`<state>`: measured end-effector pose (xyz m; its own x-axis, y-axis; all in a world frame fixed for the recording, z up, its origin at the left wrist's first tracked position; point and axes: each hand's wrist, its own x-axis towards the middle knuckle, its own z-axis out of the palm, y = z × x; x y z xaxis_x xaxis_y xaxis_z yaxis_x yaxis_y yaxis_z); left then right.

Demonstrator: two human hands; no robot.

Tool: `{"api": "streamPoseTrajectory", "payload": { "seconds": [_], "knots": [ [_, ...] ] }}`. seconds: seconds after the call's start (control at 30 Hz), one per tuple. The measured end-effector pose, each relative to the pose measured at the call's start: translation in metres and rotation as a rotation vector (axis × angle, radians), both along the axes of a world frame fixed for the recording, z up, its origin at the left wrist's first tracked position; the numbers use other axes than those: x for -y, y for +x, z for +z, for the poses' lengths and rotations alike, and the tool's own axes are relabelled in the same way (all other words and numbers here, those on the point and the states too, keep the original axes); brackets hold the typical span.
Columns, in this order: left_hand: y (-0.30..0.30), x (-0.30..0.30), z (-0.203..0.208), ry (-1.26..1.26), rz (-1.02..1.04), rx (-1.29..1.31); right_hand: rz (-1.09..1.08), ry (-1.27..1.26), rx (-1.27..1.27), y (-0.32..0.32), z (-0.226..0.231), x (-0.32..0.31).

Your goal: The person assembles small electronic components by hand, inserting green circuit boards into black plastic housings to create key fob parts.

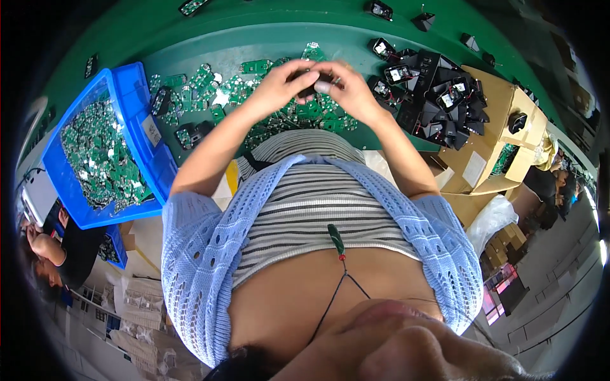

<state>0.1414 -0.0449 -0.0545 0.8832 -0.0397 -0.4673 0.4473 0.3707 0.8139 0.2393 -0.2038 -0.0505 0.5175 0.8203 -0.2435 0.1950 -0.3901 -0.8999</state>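
Above the green work surface, my left hand [279, 87] and my right hand [348, 89] meet with curled fingers around a small black plastic casing [309, 76]. Fingers cover most of it, so its exact shape is hidden. Below and around both hands lie loose green circuit boards [307, 112], piled on the surface. Right of my right hand sits a heap of black plastic casings [450, 101], some with white and metal parts showing inside. A couple of dark casings [189, 135] lie to the left of my left forearm.
A blue plastic bin [164, 166] full of green circuit boards stands tilted at the left. On the right is an open cardboard box [530, 124]. More casings [380, 9] lie spaced along the green belt at the far side. Other people sit at both sides.
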Motion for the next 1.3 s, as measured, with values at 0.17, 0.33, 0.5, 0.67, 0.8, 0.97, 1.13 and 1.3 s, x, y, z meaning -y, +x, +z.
{"api": "streamPoseTrajectory", "payload": {
  "seconds": [0.17,0.33,0.5,0.67,0.8,0.97,1.13,1.3],
  "knots": [
    [-0.057,0.016,0.003,-0.235,0.148,-0.18,-0.336,-0.181,0.289,-0.004,-0.044,0.013],
    [-0.085,0.034,0.03,-0.07,-0.006,-0.176,-0.013,-0.188,0.708,0.012,-0.066,-0.011],
    [-0.107,0.027,0.02,0.892,-0.192,0.142,0.25,-0.328,0.877,0.016,-0.079,-0.022],
    [-0.107,0.024,0.029,0.337,0.205,-0.1,0.101,-0.392,0.907,0.022,-0.075,-0.021],
    [-0.084,0.02,0.048,0.125,0.575,-0.072,0.033,-0.35,0.731,0.028,-0.059,0.001],
    [-0.07,0.019,0.062,0.095,0.635,-0.015,0.05,-0.318,0.933,0.013,-0.029,0.039],
    [-0.063,0.033,0.064,0.164,0.643,0.112,-0.383,0.038,0.277,-0.012,0.021,0.036],
    [-0.065,0.04,0.069,0.109,0.561,0.155,-0.477,0.423,-0.567,-0.036,0.073,0.032]
  ]
}}
